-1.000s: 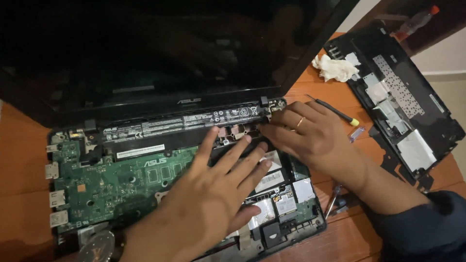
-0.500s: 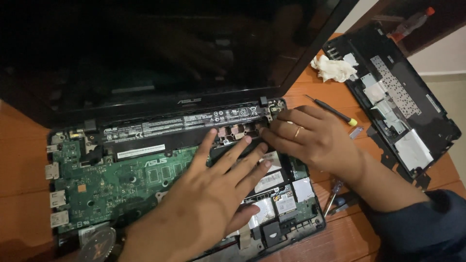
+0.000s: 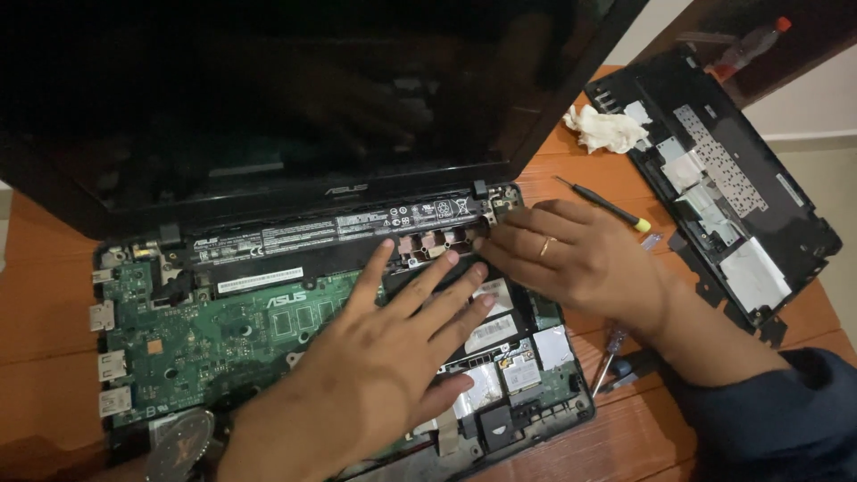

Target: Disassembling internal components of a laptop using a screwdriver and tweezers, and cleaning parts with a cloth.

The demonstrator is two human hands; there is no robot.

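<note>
My left hand [image 3: 384,357] lies flat, fingers spread, on the exposed internals of the opened black laptop base [image 3: 339,348], fingertips reaching the black battery-end connector strip [image 3: 428,245] just below the hinge. It grips nothing. My right hand [image 3: 571,259], ring on one finger, has its fingers drawn together and pressed at the right end of that strip, near the right hinge [image 3: 486,196]; I cannot tell whether they pinch anything.

The long black battery bar [image 3: 303,236] sits across the back of the base, directly under the raised dark screen [image 3: 295,98], with the green circuit board [image 3: 205,330] in front of it.

Judgement: the bar looks rigid and light, the connector pins fragile. Hold by the plastic ends, never the board.

On the orange wooden worktop [image 3: 36,312]: a yellow-tipped black screwdriver [image 3: 603,205], a crumpled white tissue [image 3: 607,129], and the removed black keyboard cover [image 3: 723,187], well apart to the right.
</note>
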